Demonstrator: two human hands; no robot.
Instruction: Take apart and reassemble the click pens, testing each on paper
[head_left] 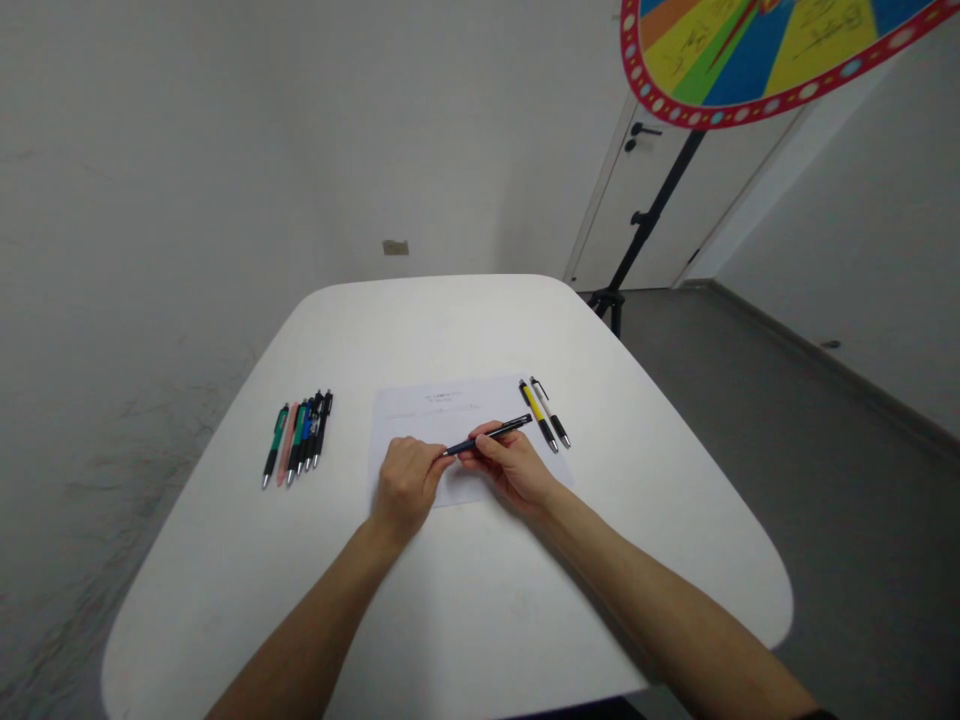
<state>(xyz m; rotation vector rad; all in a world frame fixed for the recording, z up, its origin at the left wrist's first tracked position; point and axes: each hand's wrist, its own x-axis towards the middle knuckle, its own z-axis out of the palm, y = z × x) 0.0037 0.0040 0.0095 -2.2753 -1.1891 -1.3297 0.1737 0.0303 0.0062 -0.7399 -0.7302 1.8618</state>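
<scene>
A dark ballpoint pen (498, 430) lies slantwise between my two hands, just above a printed sheet of paper (397, 405). My right hand (517, 468) grips its barrel between thumb and fingers, with the black end pointing to the upper right. At the pen's tip, my left hand (405, 485) is closed, thumb and forefinger against the point. How firmly these fingers grip the tip is hard to see. Just right of my right hand, a yellow and black pen (536, 412) and a white and black pen (551, 413) lie side by side, partly across the paper.
On the left of the white table (480, 330) several pens (298, 440) lie in a row, green, pink, blue and black. Beyond the far right edge stands a colourful prize wheel (739, 75) on a black stand (656, 205), before a door (637, 190).
</scene>
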